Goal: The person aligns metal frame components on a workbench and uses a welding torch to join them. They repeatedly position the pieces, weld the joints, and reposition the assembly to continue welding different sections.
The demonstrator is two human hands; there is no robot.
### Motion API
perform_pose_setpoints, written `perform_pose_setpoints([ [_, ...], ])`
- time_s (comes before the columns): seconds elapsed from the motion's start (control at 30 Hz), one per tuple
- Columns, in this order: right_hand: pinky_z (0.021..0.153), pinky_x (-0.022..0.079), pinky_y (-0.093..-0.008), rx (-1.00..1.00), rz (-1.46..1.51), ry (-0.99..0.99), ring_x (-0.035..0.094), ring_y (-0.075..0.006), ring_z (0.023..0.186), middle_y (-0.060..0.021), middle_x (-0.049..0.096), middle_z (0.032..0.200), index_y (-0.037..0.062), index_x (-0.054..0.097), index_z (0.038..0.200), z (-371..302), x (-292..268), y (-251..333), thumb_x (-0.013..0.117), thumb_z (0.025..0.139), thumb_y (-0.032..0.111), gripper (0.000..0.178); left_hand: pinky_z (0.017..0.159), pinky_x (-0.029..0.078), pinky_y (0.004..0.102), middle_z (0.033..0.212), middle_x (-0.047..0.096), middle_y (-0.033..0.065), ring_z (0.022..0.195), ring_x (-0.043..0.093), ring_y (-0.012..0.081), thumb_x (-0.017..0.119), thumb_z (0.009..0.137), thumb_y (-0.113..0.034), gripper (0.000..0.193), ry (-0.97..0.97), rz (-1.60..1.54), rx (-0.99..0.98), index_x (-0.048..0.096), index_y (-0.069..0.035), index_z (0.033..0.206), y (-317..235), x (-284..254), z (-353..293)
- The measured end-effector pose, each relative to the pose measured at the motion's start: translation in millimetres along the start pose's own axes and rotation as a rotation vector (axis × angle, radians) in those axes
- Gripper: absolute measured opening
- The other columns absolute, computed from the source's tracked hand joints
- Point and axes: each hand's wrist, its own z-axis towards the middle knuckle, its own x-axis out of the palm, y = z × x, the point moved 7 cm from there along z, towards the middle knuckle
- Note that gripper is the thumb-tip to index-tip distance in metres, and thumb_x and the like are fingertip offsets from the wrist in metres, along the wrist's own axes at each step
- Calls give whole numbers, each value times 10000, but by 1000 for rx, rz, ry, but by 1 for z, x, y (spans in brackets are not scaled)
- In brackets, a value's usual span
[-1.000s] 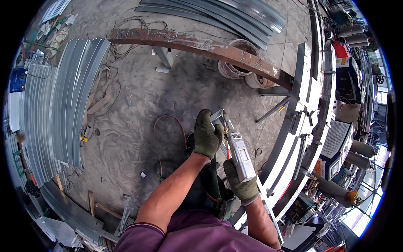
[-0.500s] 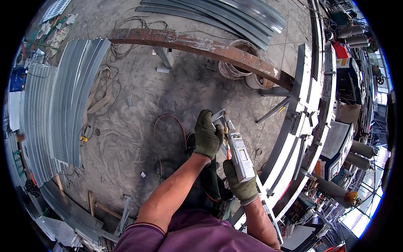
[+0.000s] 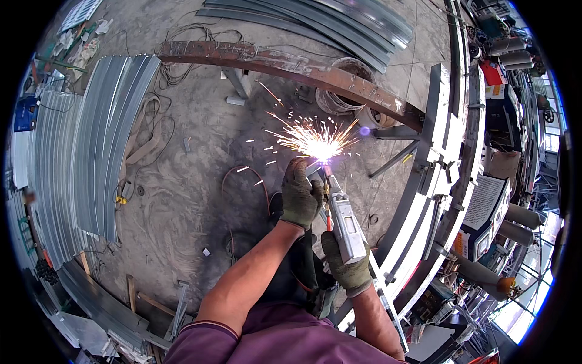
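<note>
- The welding gun (image 3: 345, 227), a pale grey handheld tool with a long boxy body, sits in front of my chest, its nozzle aimed away from me and slightly left, toward the upper middle of the view.
- My right hand (image 3: 347, 267), in a worn green-grey glove, is closed around the rear end of the gun, fingers wrapped under it.
- My left hand (image 3: 299, 194), in the same kind of glove, is clenched just beside the front of the gun; I cannot tell exactly what small piece it grips there.
- At the nozzle tip a bright burst of sparks (image 3: 315, 141) flares, with orange streaks scattering left and up over the concrete floor (image 3: 194, 182).
- A red cable (image 3: 245, 182) loops on the floor just left of my left hand.
- A white curved metal frame (image 3: 424, 200) runs along my right side, from beside my right forearm up toward the top of the view.
- A long rusty steel beam (image 3: 285, 64) lies across the floor beyond the sparks, resting on small grey stands.
- A dirty bucket (image 3: 348, 91) stands just behind that beam.
- Bundles of grey corrugated metal sheets (image 3: 103, 133) lie well off to my left, and more long grey profiles (image 3: 315, 18) lie at the far top.
</note>
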Motion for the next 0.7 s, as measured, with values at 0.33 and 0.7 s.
perform_pose_setpoints([
  [0.33,739,595,-493,61,-42,33,753,-393,849,-166,767,949,57,772,1120,-4,3,-4,781,953,216,230,1076,496,540,1373,583,308,1213,601,491,660,819,-73,610,-70,54,57,522,72,1395,2,0,-3],
  [0.7,626,540,-430,26,-15,-7,702,-306,686,-130,691,788,19,722,1013,-3,2,3,771,980,146,140,1124,482,541,1402,576,316,1284,580,495,668,843,-91,616,-62,61,44,510,84,1412,6,2,-6],
])
